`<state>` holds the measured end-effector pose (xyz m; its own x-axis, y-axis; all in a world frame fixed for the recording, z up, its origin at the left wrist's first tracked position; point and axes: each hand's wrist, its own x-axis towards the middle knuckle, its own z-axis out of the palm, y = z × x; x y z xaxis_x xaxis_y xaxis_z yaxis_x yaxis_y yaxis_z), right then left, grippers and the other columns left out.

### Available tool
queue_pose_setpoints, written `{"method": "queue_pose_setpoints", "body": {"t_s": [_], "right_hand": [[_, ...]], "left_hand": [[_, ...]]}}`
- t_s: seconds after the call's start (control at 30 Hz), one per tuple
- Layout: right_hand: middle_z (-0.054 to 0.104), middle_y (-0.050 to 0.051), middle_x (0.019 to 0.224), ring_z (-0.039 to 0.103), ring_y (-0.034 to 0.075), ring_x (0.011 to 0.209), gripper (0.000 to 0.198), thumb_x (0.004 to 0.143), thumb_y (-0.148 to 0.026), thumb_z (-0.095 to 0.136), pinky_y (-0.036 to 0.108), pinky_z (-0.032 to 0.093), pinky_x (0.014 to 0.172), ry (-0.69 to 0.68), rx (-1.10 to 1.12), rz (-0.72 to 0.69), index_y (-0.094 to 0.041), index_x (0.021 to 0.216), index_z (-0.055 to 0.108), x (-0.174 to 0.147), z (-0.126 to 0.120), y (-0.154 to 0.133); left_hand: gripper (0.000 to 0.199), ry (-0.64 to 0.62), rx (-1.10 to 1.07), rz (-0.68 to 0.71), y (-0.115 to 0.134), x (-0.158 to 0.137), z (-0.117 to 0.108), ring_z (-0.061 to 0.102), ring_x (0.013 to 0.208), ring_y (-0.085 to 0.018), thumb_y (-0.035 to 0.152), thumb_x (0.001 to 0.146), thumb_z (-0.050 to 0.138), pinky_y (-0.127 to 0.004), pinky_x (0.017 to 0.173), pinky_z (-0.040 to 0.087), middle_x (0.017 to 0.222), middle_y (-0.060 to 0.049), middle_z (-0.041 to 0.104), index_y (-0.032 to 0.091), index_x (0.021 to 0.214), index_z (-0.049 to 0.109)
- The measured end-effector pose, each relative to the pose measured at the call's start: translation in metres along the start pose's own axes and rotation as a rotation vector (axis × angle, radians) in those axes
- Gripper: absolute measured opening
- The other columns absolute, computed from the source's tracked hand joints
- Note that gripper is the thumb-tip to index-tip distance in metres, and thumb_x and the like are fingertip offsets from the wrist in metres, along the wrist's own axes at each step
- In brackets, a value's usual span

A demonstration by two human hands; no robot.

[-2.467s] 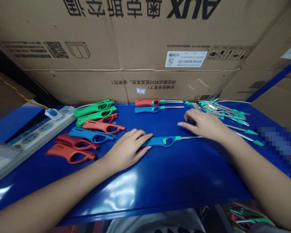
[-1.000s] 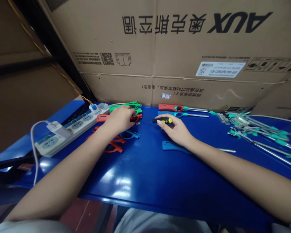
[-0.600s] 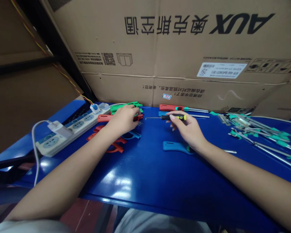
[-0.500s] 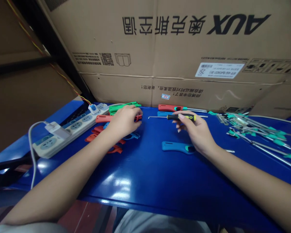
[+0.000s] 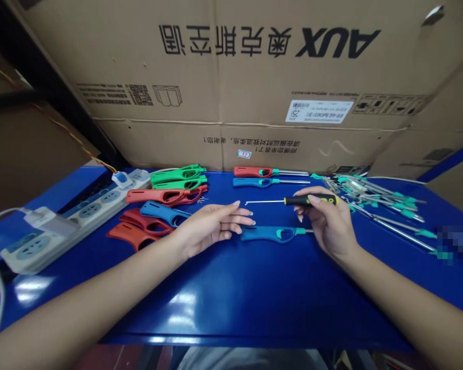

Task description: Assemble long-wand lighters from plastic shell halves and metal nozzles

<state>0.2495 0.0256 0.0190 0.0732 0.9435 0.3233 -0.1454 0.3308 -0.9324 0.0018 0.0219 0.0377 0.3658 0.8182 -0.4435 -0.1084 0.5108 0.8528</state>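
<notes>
My right hand (image 5: 330,221) is closed around the black and yellow handle of a screwdriver (image 5: 310,200). Its thin shaft points left, and a tiny piece, perhaps a screw, sits at the tip. Close below that tip is my left hand (image 5: 216,226), its thumb and fingers apart with nothing visible between them. Just beyond its fingertips lies a blue long-nosed lighter (image 5: 264,234) with a metal tube, partly behind my right hand. A red lighter (image 5: 252,171) and another blue lighter (image 5: 250,182) lie side by side farther back.
Green handle shells (image 5: 177,177), red shells (image 5: 133,234) and a blue shell (image 5: 160,209) lie at left, beside small screws (image 5: 202,199). A power strip (image 5: 81,216) borders them. Several metal tubes with green parts (image 5: 386,198) are heaped at right. A cardboard box (image 5: 231,72) stands behind.
My left hand has moved from the shells toward the screwdriver's tip, and its fingers have spread. The screwdriver stays in my right hand. The view has shifted right.
</notes>
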Motion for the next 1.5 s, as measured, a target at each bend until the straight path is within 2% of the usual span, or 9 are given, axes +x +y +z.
{"method": "queue_pose_setpoints", "body": {"t_s": [0.1,0.23,0.4,0.57,0.7,0.8,0.9,1.13,1.5], "right_hand": [[0.072,0.003,0.084,0.062,0.016,0.064,0.012,0.081,-0.034,0.069,0.029,0.048,0.053,-0.040,-0.045,-0.029,-0.025,0.085,0.077,-0.003,-0.003,0.001],[0.071,0.002,0.085,0.061,0.016,0.065,0.013,0.085,-0.036,0.069,0.030,0.049,0.058,-0.086,-0.099,-0.033,-0.026,0.089,0.076,-0.006,-0.008,0.004],[0.072,0.003,0.088,0.064,0.019,0.069,0.017,0.085,-0.041,0.070,0.032,0.050,0.058,-0.117,-0.160,-0.044,-0.026,0.091,0.076,-0.008,-0.012,0.007],[0.071,0.003,0.085,0.063,0.018,0.067,0.016,0.084,-0.040,0.071,0.031,0.050,0.058,-0.144,-0.160,-0.042,-0.026,0.090,0.076,-0.009,-0.011,0.007],[0.067,0.002,0.081,0.059,0.015,0.059,0.016,0.085,-0.040,0.069,0.031,0.049,0.053,-0.044,-0.092,-0.064,-0.025,0.083,0.073,-0.003,-0.007,0.002],[0.060,0.000,0.069,0.052,0.012,0.049,0.019,0.085,-0.039,0.067,0.029,0.044,0.045,0.049,0.000,-0.072,-0.023,0.075,0.067,0.002,-0.005,-0.005],[0.054,-0.002,0.059,0.046,0.011,0.044,0.021,0.085,-0.038,0.067,0.028,0.040,0.041,0.066,0.043,-0.054,-0.023,0.072,0.066,0.005,-0.004,-0.010],[0.057,-0.001,0.067,0.049,0.010,0.044,0.023,0.084,-0.041,0.068,0.028,0.040,0.040,0.037,-0.044,-0.048,-0.022,0.072,0.064,0.001,-0.005,-0.009],[0.061,0.001,0.070,0.051,0.010,0.044,0.022,0.082,-0.040,0.073,0.029,0.038,0.041,0.023,-0.008,-0.014,-0.023,0.070,0.067,0.001,-0.007,-0.007]], "left_hand": [[0.027,0.052,-0.114,-0.086,-0.003,0.004,-0.002,0.064,0.060,-0.004,0.031,0.100,0.060,-0.010,0.050,0.046,0.106,-0.012,0.079,0.012,0.097,0.079],[0.025,0.052,-0.214,-0.154,-0.003,0.008,-0.003,0.063,0.056,-0.004,0.027,0.099,0.061,-0.009,0.046,0.047,0.102,-0.012,0.079,0.011,0.091,0.079],[0.015,0.111,-0.262,-0.148,-0.005,0.009,-0.002,0.061,0.054,-0.003,0.017,0.095,0.065,-0.010,0.048,0.050,0.099,-0.011,0.079,0.013,0.087,0.078],[0.006,0.094,-0.103,-0.020,-0.008,0.009,-0.002,0.057,0.055,-0.003,0.014,0.087,0.073,-0.011,0.049,0.046,0.095,-0.009,0.079,0.014,0.086,0.078],[0.009,0.058,0.217,0.245,-0.011,0.008,-0.001,0.058,0.058,-0.005,0.023,0.085,0.074,-0.016,0.057,0.049,0.087,-0.006,0.078,0.015,0.084,0.077],[0.009,0.059,0.450,0.455,-0.014,0.006,0.001,0.060,0.059,-0.008,0.023,0.083,0.074,-0.019,0.060,0.050,0.074,-0.002,0.074,0.015,0.084,0.076],[0.012,0.050,0.619,0.559,-0.018,0.002,0.003,0.061,0.062,-0.010,0.027,0.083,0.074,-0.021,0.061,0.049,0.071,-0.002,0.072,0.015,0.085,0.076],[0.013,-0.005,0.670,0.569,-0.024,0.000,0.005,0.063,0.064,-0.011,0.028,0.083,0.075,-0.022,0.062,0.050,0.077,-0.003,0.075,0.017,0.087,0.077],[0.010,-0.041,0.604,0.522,-0.025,-0.001,0.008,0.064,0.061,-0.011,0.026,0.082,0.075,-0.021,0.061,0.051,0.076,-0.002,0.075,0.017,0.084,0.077]]}}
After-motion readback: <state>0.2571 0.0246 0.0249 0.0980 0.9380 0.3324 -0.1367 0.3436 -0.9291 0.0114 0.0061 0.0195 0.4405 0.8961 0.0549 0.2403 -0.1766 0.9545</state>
